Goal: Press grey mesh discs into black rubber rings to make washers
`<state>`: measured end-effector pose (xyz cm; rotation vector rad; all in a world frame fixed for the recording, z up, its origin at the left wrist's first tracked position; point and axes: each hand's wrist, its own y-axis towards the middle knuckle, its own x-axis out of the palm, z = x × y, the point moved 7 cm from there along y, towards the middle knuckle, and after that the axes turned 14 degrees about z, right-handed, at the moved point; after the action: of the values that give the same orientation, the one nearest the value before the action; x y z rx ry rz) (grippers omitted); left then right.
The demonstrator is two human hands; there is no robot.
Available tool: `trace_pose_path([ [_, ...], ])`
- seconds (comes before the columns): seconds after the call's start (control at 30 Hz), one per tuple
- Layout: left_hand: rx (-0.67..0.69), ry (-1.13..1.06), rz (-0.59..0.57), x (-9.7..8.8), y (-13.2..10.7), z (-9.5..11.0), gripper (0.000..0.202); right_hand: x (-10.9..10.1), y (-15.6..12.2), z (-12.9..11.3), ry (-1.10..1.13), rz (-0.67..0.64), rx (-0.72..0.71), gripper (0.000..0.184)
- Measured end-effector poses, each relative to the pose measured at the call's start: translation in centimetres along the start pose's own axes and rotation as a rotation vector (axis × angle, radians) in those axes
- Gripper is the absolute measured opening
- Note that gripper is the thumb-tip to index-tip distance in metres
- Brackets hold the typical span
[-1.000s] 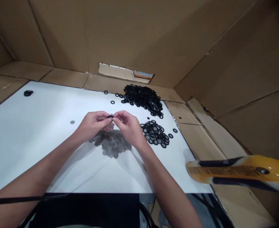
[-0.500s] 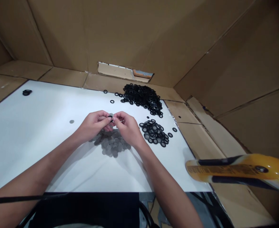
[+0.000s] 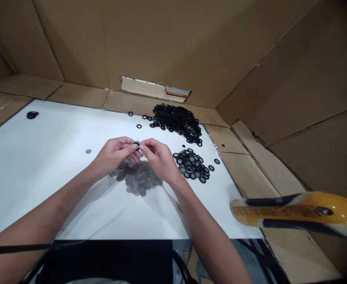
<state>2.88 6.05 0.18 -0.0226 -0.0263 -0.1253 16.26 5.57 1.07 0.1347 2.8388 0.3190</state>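
Seen from a head-worn camera, a person pinches a small black ring [image 3: 137,145] between both hands above a white bench [image 3: 43,185] boxed in by cardboard panels [image 3: 73,39]. The fingers [image 3: 131,146] of the left hand [image 3: 113,154] meet those of the right hand [image 3: 158,157] at the tips, clamped together on the ring and mostly hiding it; a sliver of gray beside it is too small to identify. Held low and close together at mid-bench, the hands sit directly above a heap of gray mesh discs [image 3: 138,178], with the black rings within easy reach. Those rings lie in two separate heaps, a larger one [image 3: 173,121] toward the far edge and a smaller one [image 3: 191,165] just beside the right hand, an arrangement that appears to keep black pieces apart from gray. A lone gray disc [image 3: 88,151] lies well left of the hands, and a small black clump [image 3: 32,114] sits near the far left corner. A blurred yellow-and-black handle [image 3: 294,211] juts in from the right, close to the camera.
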Motion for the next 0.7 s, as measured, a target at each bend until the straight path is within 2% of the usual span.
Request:
trace_pose_path([
  [0.27, 0.008, -0.009, 0.059, -0.14, 0.20, -0.30, 0.030, 0.12, 0.20, 0.41, 0.102, 0.023, 0.054, 0.018],
  [0.5, 0.018, 0.032, 0.000, 0.13, 0.16, -0.58, 0.030, -0.12, 0.37, 0.34, 0.078, 0.037, 0.067, 0.017],
  [0.7, 0.023, 0.078, 0.050, -0.03, -0.01, -0.19, 0.028, -0.13, 0.18, 0.43, 0.001, 0.026, 0.071, 0.017],
])
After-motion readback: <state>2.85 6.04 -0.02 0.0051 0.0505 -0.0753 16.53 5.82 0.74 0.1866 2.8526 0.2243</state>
